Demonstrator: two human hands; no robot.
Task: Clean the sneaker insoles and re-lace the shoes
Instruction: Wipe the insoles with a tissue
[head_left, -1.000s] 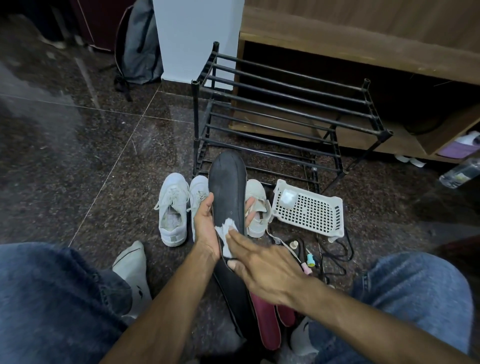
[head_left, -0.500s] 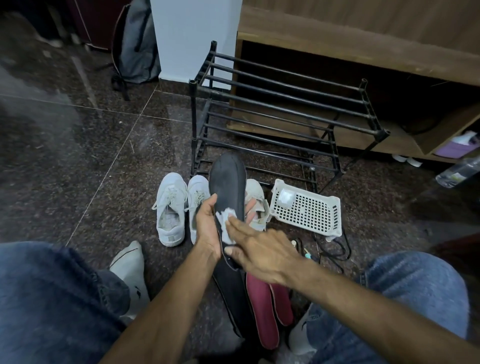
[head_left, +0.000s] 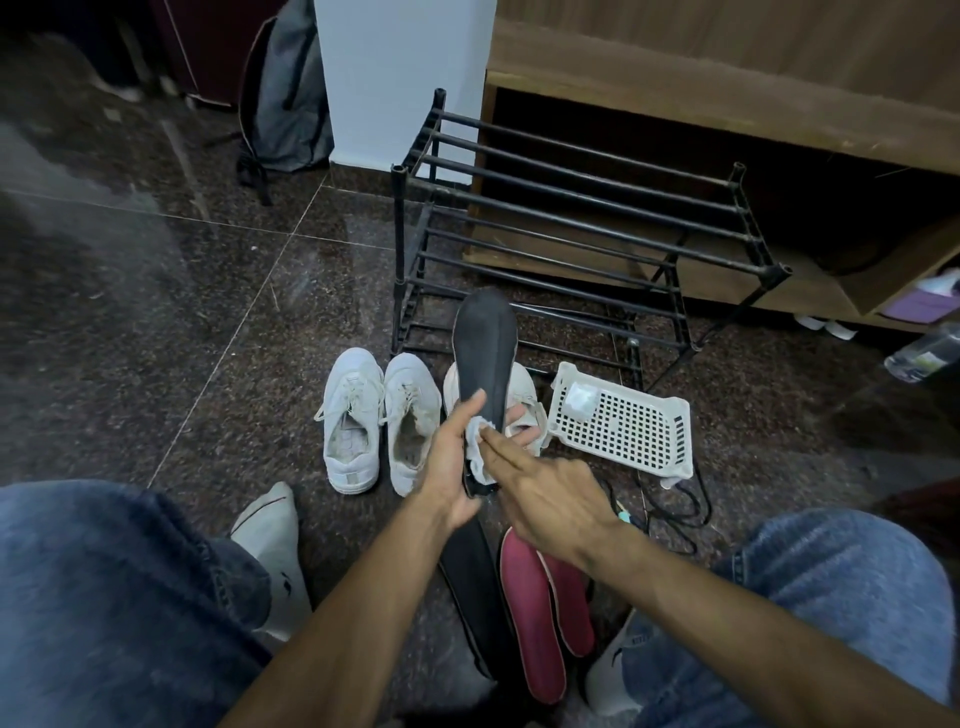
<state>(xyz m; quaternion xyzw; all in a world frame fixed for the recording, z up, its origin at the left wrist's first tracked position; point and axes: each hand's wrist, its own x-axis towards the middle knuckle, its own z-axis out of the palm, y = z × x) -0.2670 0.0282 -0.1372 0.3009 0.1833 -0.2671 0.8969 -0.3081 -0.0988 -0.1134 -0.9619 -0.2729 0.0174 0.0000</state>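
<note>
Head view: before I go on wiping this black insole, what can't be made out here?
- Black insole: its middle is covered by the left hand, white wipe and right hand.
- Third white sneaker: mostly behind the insole and hands.
- Red insoles: heel ends under the right forearm.
- Small items beside the white basket: too small to identify.
</note>
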